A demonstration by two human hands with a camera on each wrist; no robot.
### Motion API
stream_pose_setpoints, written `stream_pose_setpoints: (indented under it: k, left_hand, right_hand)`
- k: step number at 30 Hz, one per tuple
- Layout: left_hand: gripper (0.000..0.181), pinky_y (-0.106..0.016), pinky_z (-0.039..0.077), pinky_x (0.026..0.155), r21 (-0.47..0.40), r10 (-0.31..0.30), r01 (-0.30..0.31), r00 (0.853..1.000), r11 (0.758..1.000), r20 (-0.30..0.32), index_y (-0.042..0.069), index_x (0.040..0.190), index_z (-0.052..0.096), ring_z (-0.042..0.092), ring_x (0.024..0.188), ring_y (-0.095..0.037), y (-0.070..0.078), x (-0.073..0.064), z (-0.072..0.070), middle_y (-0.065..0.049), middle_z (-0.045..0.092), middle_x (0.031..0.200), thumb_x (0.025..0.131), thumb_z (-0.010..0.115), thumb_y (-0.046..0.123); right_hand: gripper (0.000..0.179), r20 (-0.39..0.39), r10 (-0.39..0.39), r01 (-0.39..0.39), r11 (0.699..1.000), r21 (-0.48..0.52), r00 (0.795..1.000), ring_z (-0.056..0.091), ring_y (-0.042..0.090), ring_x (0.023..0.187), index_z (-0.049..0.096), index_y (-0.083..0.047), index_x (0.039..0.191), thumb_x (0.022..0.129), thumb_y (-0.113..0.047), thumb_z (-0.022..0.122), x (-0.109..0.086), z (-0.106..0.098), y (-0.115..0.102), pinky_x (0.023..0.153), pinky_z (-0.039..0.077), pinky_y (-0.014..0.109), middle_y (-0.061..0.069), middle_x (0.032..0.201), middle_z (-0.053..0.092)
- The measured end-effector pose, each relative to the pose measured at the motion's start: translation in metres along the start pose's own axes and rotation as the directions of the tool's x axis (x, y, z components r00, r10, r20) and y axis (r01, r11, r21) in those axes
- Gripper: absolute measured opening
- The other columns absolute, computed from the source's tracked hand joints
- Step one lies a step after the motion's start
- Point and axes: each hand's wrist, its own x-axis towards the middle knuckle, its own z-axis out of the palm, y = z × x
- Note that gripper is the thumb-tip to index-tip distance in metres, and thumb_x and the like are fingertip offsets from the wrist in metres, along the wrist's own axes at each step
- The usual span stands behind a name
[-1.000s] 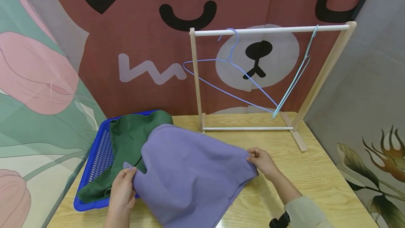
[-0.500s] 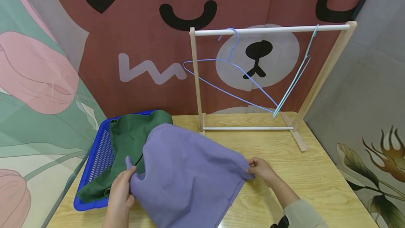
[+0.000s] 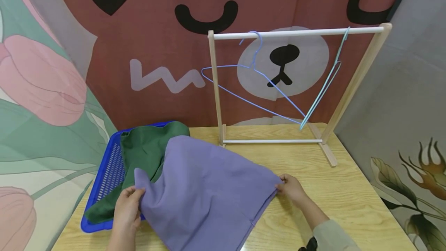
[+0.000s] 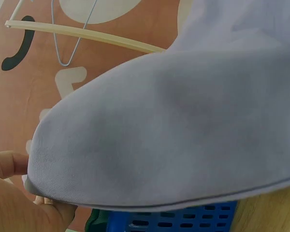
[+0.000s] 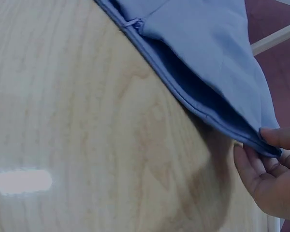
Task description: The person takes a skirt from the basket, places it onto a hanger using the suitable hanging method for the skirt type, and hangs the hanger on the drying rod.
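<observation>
A purple cloth garment is spread between my two hands, partly over the basket and partly above the table. On its left side my left hand pinches the edge between thumb and fingers, and a flap sticks up just above. In the right wrist view, my right hand pinches the garment's corner, where two hemmed layers part in a narrow gap. A green garment lies in the blue basket, partly hidden behind the purple one. The garment's lower end runs out of the head view.
Behind the garment stands a small wooden rack with a white top bar. A blue hanger and a light teal hanger hang from it. The wooden table reaches toward a printed cloth backdrop.
My left hand has shifted slightly left and down, and the garment's left flap now stands higher. My right hand moved lower, its corner first folding under, then straightening out.
</observation>
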Motion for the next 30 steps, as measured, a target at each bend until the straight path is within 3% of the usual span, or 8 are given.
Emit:
stream_pose_setpoints:
  k: [4, 8, 12, 17, 20, 26, 28, 30]
  left_hand:
    - [0.049, -0.020, 0.045, 0.059, 0.031, -0.004, 0.003, 0.999, 1.000, 0.038, -0.006, 0.119, 0.032, 0.051, 0.066, -0.004, 0.000, 0.002, 0.000, 0.002, 0.047, 0.086, 0.085, 0.053, 0.023]
    - [0.044, -0.023, 0.045, 0.061, 0.052, -0.006, 0.002, 0.997, 0.999, 0.081, -0.003, 0.112, 0.041, 0.051, 0.068, -0.006, 0.001, 0.002, 0.001, 0.004, 0.049, 0.081, 0.084, 0.054, 0.029]
    - [0.025, -0.024, 0.045, 0.059, 0.033, 0.008, -0.011, 0.996, 0.999, 0.091, 0.002, 0.097, 0.047, 0.052, 0.066, -0.008, 0.002, -0.002, 0.005, 0.003, 0.050, 0.078, 0.085, 0.055, 0.023]
    - [0.031, -0.023, 0.046, 0.060, 0.050, 0.025, -0.032, 0.991, 0.998, 0.132, -0.004, 0.112, 0.043, 0.053, 0.067, -0.007, -0.002, -0.003, 0.006, 0.002, 0.052, 0.079, 0.085, 0.049, 0.011]
    - [0.037, -0.026, 0.047, 0.060, 0.052, 0.070, -0.081, 0.980, 0.995, 0.185, -0.007, 0.114, 0.042, 0.054, 0.068, -0.011, -0.025, 0.016, 0.000, -0.003, 0.054, 0.082, 0.083, 0.050, 0.012]
    - [0.028, -0.033, 0.049, 0.059, 0.012, 0.125, -0.129, 0.975, 0.992, 0.186, 0.002, 0.103, 0.051, 0.059, 0.068, -0.018, -0.107, 0.081, -0.010, -0.006, 0.058, 0.085, 0.080, 0.058, 0.015]
    - [0.030, -0.035, 0.049, 0.057, -0.033, 0.151, -0.147, 0.965, 0.989, 0.215, 0.000, 0.104, 0.049, 0.059, 0.068, -0.020, -0.118, 0.089, -0.010, -0.009, 0.057, 0.085, 0.078, 0.058, 0.014]
    - [0.030, -0.036, 0.049, 0.056, -0.067, 0.167, -0.155, 0.949, 0.986, 0.267, -0.002, 0.102, 0.048, 0.058, 0.067, -0.021, -0.119, 0.087, -0.010, -0.010, 0.057, 0.084, 0.078, 0.058, 0.013]
  right_hand:
    - [0.022, -0.004, 0.010, -0.010, 0.999, 0.049, 1.000, 0.056, 0.019, 0.068, 0.044, 0.016, 0.100, 0.081, 0.009, 0.049, 0.003, -0.005, -0.006, 0.064, 0.050, 0.033, 0.016, 0.084, 0.051]
    - [0.024, -0.030, 0.009, -0.007, 0.998, 0.066, 1.000, 0.055, 0.016, 0.065, 0.043, 0.015, 0.103, 0.081, 0.008, 0.050, 0.008, -0.010, -0.011, 0.063, 0.050, 0.032, 0.013, 0.082, 0.047]
    - [0.025, -0.058, -0.007, 0.012, 0.996, 0.083, 0.998, 0.054, 0.014, 0.062, 0.042, 0.016, 0.103, 0.081, 0.009, 0.049, 0.014, -0.014, -0.014, 0.062, 0.050, 0.032, 0.011, 0.079, 0.045]
    - [0.026, -0.093, -0.015, 0.022, 0.996, 0.083, 0.996, 0.053, 0.011, 0.062, 0.041, 0.017, 0.105, 0.082, 0.009, 0.048, 0.020, -0.020, -0.019, 0.061, 0.050, 0.031, 0.009, 0.075, 0.044]
    - [0.027, -0.109, -0.035, 0.039, 0.999, 0.035, 0.993, 0.052, 0.010, 0.064, 0.041, 0.017, 0.106, 0.082, 0.006, 0.048, 0.024, -0.026, -0.023, 0.063, 0.049, 0.030, 0.008, 0.076, 0.045]
    - [0.027, -0.139, -0.077, 0.073, 0.997, -0.038, 0.987, 0.049, 0.008, 0.065, 0.042, 0.018, 0.105, 0.082, 0.005, 0.049, 0.032, -0.035, -0.030, 0.062, 0.048, 0.024, 0.009, 0.078, 0.046]
    - [0.027, -0.141, -0.085, 0.080, 0.996, -0.037, 0.986, 0.049, 0.008, 0.065, 0.042, 0.019, 0.105, 0.082, 0.005, 0.048, 0.034, -0.037, -0.032, 0.061, 0.048, 0.023, 0.009, 0.078, 0.045]
    - [0.028, -0.143, -0.088, 0.082, 0.996, -0.044, 0.986, 0.049, 0.008, 0.065, 0.042, 0.018, 0.106, 0.083, 0.005, 0.048, 0.036, -0.038, -0.034, 0.061, 0.048, 0.023, 0.009, 0.078, 0.045]
